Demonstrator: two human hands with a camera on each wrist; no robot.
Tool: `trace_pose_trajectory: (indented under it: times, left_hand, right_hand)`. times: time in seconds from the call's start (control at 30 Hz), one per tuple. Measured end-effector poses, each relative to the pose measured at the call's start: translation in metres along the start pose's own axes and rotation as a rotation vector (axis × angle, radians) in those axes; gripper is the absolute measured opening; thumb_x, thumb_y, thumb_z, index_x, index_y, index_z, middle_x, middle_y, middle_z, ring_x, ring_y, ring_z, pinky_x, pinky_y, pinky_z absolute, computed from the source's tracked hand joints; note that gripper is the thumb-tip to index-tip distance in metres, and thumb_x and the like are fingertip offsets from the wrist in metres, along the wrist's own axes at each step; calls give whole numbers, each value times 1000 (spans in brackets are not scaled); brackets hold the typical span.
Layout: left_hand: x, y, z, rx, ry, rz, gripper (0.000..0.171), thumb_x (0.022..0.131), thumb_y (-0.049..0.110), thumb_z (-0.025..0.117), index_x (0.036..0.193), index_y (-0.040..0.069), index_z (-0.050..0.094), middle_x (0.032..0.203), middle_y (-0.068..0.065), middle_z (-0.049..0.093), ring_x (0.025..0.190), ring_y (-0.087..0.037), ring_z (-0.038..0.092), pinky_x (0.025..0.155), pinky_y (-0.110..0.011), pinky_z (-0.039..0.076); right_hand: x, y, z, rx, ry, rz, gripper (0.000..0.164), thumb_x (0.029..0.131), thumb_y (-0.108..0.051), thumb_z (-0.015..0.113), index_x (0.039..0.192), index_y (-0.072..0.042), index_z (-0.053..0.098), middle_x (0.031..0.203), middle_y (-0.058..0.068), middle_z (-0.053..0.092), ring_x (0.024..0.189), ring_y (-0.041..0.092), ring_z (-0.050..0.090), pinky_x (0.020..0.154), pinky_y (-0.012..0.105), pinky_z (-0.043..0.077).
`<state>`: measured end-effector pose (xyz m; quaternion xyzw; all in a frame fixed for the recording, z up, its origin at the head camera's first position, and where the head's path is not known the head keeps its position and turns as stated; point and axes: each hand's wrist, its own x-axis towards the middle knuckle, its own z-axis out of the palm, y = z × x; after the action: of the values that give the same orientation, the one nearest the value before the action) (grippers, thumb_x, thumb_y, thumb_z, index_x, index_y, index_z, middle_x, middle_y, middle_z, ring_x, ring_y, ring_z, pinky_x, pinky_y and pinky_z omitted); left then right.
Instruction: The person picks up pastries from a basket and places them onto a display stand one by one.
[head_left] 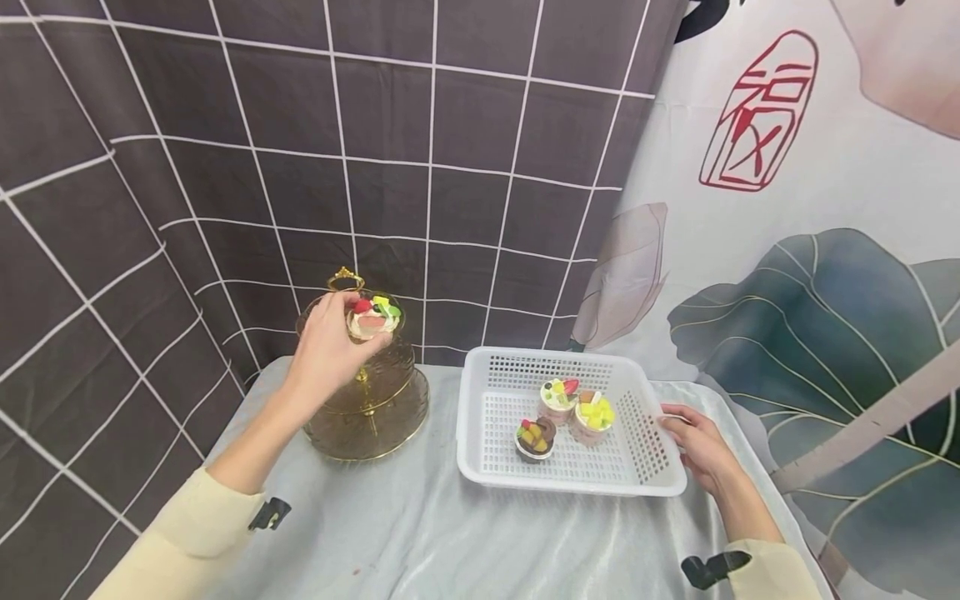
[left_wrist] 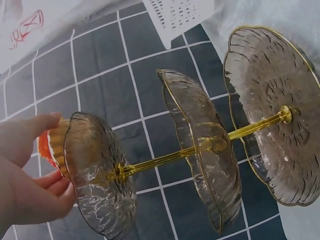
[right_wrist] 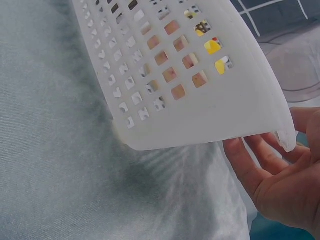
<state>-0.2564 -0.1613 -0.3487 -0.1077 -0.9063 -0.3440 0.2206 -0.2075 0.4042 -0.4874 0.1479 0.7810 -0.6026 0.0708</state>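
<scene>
My left hand (head_left: 333, 342) pinches a fruit-topped cupcake (head_left: 372, 318) between thumb and fingers at the top tier of a three-tier cake stand (head_left: 366, 433). In the left wrist view the cupcake (left_wrist: 57, 145) is at the smoky plate's rim; whether it bears on the plate I cannot tell. The stand has clear dark plates and a gold post (left_wrist: 160, 161). At the right, my right hand (head_left: 697, 446) grips the rim of a white plastic basket (head_left: 480, 479), its fingers (right_wrist: 242, 162) curled under the edge. Three more cupcakes (head_left: 534, 439) sit grouped inside the basket.
Pale, wrinkled cloth (head_left: 420, 533) covers the table. Behind the stand hangs a dark curtain (head_left: 480, 200) with a white grid, and a printed white curtain (head_left: 720, 275) hangs at the right. The basket stands right of the stand, with a gap between them.
</scene>
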Motion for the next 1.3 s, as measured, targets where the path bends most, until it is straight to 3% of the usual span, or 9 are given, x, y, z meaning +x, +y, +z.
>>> trace_pose_trajectory:
  times: [0.13, 0.37, 0.57, 0.67, 0.73, 0.83, 1.0, 1.1, 1.3]
  left_hand:
    - [-2, 0, 1, 11, 19, -8, 64, 84, 27, 88, 133, -4, 59, 128, -23, 61, 127, -45, 49, 108, -57, 39]
    - [-8, 1, -3, -8, 46, -16, 73, 84, 27, 91, 136, -8, 54, 132, -22, 53, 125, -41, 52, 107, -56, 43]
    - [-15, 3, -5, 2, 143, 90, 70, 82, 23, 92, 133, -8, 56, 129, -21, 55, 122, -41, 51, 106, -53, 43]
    - [-19, 12, -5, -37, 194, 163, 69, 81, 20, 92, 134, -7, 57, 130, -19, 57, 124, -39, 53, 106, -52, 44]
    - [-21, 20, -4, -71, 193, 204, 70, 81, 21, 92, 136, -5, 57, 133, -18, 57, 126, -36, 54, 107, -52, 45]
    - [-25, 36, -2, -126, 117, 230, 75, 82, 26, 93, 141, 0, 56, 139, -14, 56, 130, -32, 54, 111, -50, 44]
    - [-28, 56, 10, -196, -101, 199, 84, 83, 33, 93, 149, 5, 50, 144, -11, 56, 132, -28, 56, 112, -46, 47]
    - [-27, 63, 26, -236, -226, 188, 87, 84, 35, 92, 152, 5, 48, 145, -11, 57, 130, -29, 59, 112, -45, 49]
    - [-29, 72, 74, -275, -414, 178, 89, 83, 36, 92, 153, 3, 49, 147, -10, 57, 128, -30, 60, 110, -45, 50]
  right_hand:
    - [-1, 0, 0, -9, 0, -5, 52, 112, -25, 51, 156, 1, 37, 121, -3, 67, 100, 6, 67, 82, 33, 59]
    - [-1, 1, 0, -10, 1, -8, 52, 112, -25, 51, 156, 1, 37, 122, -1, 67, 100, 6, 67, 82, 32, 60]
    - [1, 1, 0, 2, -2, -6, 52, 112, -24, 52, 155, 1, 38, 120, -3, 67, 100, 5, 67, 82, 33, 60]
    - [1, 1, -1, 6, -7, -7, 53, 112, -24, 53, 156, 2, 38, 120, -3, 66, 100, 5, 67, 82, 33, 60]
    - [2, 1, -2, 7, -10, -4, 54, 112, -24, 53, 156, 2, 38, 121, -3, 66, 100, 5, 66, 82, 33, 60]
    - [2, 0, -3, 9, -17, 7, 54, 112, -24, 53, 157, 1, 37, 122, -4, 66, 100, 5, 66, 82, 33, 60]
    - [2, -3, -4, -6, -35, 11, 55, 111, -24, 54, 156, 2, 37, 122, -3, 67, 101, 6, 67, 83, 35, 60]
    - [3, -6, -7, -27, -54, 1, 55, 111, -24, 56, 155, 2, 36, 123, -1, 67, 102, 8, 68, 85, 37, 61]
    - [3, -10, -10, -31, -97, 4, 56, 110, -22, 56, 156, 2, 35, 120, 0, 69, 103, 13, 71, 85, 39, 61]
